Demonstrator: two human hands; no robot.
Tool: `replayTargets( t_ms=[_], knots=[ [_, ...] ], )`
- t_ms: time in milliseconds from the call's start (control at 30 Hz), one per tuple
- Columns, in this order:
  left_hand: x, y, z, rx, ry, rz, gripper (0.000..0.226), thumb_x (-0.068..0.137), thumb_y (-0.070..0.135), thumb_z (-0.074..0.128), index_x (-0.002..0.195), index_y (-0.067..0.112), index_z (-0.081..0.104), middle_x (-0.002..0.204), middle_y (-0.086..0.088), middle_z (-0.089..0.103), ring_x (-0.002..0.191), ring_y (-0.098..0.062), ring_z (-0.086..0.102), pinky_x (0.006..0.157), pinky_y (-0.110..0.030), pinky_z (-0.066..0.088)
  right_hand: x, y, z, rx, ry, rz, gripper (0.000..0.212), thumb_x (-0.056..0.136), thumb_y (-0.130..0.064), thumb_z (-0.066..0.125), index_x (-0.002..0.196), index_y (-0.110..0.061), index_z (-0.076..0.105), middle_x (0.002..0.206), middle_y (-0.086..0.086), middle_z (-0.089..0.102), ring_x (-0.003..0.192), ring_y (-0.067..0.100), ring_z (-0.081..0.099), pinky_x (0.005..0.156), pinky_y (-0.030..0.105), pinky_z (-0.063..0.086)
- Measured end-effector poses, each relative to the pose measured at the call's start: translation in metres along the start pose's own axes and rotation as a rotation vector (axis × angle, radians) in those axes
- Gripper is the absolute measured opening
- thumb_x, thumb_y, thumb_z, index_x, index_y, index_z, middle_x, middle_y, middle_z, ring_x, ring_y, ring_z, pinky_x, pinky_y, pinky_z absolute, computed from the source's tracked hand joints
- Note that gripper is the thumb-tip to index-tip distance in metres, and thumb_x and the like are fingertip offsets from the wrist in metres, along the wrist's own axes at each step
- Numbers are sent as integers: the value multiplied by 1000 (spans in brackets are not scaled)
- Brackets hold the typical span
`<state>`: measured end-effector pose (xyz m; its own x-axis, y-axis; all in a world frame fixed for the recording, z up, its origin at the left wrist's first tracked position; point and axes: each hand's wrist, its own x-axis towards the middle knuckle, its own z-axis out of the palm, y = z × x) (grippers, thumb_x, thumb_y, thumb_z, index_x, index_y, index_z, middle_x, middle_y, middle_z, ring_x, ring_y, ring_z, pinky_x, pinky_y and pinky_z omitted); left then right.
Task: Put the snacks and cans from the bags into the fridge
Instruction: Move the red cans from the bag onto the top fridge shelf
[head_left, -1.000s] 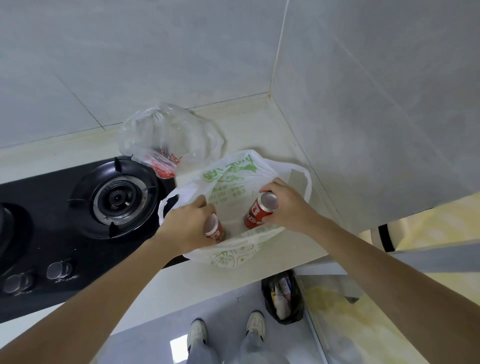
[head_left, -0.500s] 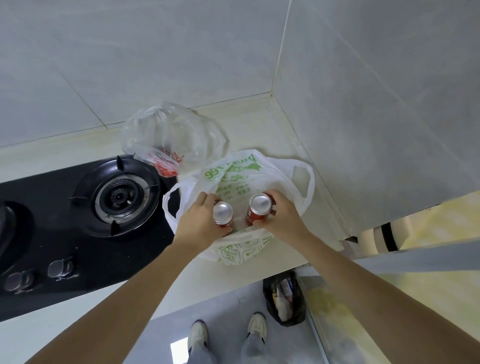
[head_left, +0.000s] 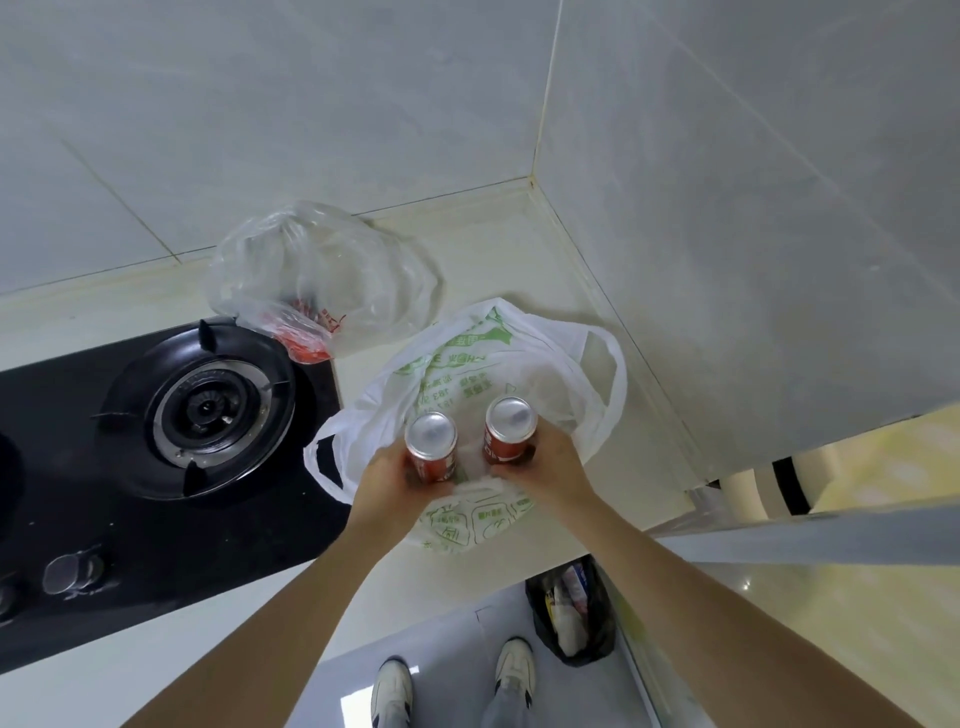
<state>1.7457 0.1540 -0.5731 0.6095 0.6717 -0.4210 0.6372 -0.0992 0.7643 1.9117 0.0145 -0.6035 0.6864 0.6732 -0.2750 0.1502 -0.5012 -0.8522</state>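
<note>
A white plastic bag with green print (head_left: 524, 358) lies open on the pale counter in the corner. Above it my left hand (head_left: 392, 483) grips a red can with a silver top (head_left: 431, 447), held upright. My right hand (head_left: 543, 467) grips a second red can (head_left: 509, 431) beside it, also upright. Both cans are lifted clear of the bag's opening. Behind, a clear plastic bag (head_left: 322, 275) holds something red (head_left: 306, 340), partly hidden by crumpled film.
A black gas hob (head_left: 202, 410) with knobs (head_left: 72, 571) fills the left of the counter (head_left: 498, 244). Grey tiled walls close the back and right. On the floor below stand my shoes and a black bin bag (head_left: 571, 613) with rubbish.
Both hands have drawn the two cans up out of the white bag and toward me. The cans have turned upright and come closer together.
</note>
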Motion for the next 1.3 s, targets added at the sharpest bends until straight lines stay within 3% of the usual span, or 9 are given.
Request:
replayTargets(
  t_ms=[133, 233, 367, 600, 733, 900, 1067, 1200, 1300],
  knots=[
    [-12, 8, -7, -60, 34, 45, 51, 71, 15, 93, 108, 36, 66, 93, 9, 75, 84, -5, 72, 69, -17, 57, -8, -9, -15, 49, 39, -49, 54, 63, -23, 91, 111, -26, 66, 103, -9, 75, 99, 8, 73, 92, 43, 61],
    [-28, 33, -19, -81, 43, 78, 45, 73, 17, 93, 103, 35, 64, 97, 8, 76, 83, -8, 74, 76, -23, 59, -22, -36, -37, 102, 93, -102, 56, 71, -21, 91, 120, -28, 65, 110, -11, 75, 106, 7, 71, 96, 37, 60],
    [-64, 90, -46, -74, 45, 216, 49, 74, 17, 92, 95, 42, 55, 90, 17, 69, 74, 4, 68, 63, -10, 51, -55, -81, -88, 121, 177, -158, 52, 76, -21, 90, 120, -27, 64, 111, -9, 74, 106, 10, 71, 94, 35, 60],
    [-106, 200, -75, -12, -78, 590, 48, 71, 29, 93, 111, 33, 66, 97, 12, 74, 82, -2, 68, 62, -16, 50, -159, -159, -188, 66, 424, -151, 50, 72, -19, 94, 112, -23, 63, 103, -7, 74, 92, -1, 71, 81, 16, 57],
    [-139, 254, -83, -2, -186, 828, 43, 70, 35, 93, 106, 31, 71, 92, 15, 73, 80, -2, 68, 65, -20, 54, -251, -196, -227, 14, 598, -128, 44, 70, -26, 92, 106, -26, 65, 96, -6, 74, 86, 9, 69, 74, 16, 51],
    [-195, 287, -82, -42, -393, 1022, 51, 69, 35, 94, 112, 25, 70, 101, 13, 72, 74, -8, 71, 57, -16, 54, -383, -216, -237, -25, 841, -77, 43, 63, -34, 91, 99, -29, 68, 92, 0, 71, 91, 28, 66, 78, 39, 54],
    [-268, 315, -61, -120, -649, 1181, 57, 56, 45, 95, 105, 26, 72, 97, 8, 74, 77, -8, 72, 64, -16, 55, -522, -221, -233, -49, 1079, 34, 49, 67, -22, 97, 107, -25, 71, 94, -4, 75, 84, 12, 70, 77, 25, 54],
    [-335, 335, -27, -160, -898, 1293, 50, 64, 33, 98, 104, 20, 72, 100, 2, 72, 97, -15, 70, 79, -38, 61, -617, -224, -225, -46, 1232, 136, 47, 68, -18, 98, 105, -20, 69, 94, -1, 76, 86, 14, 74, 75, 26, 55],
    [-390, 349, 8, -186, -1039, 1361, 52, 61, 45, 94, 101, 19, 72, 98, 2, 71, 94, -12, 70, 79, -31, 58, -677, -220, -217, -36, 1364, 185, 46, 64, -21, 98, 99, -18, 68, 92, 2, 73, 84, 15, 71, 74, 29, 56]
  ],
)
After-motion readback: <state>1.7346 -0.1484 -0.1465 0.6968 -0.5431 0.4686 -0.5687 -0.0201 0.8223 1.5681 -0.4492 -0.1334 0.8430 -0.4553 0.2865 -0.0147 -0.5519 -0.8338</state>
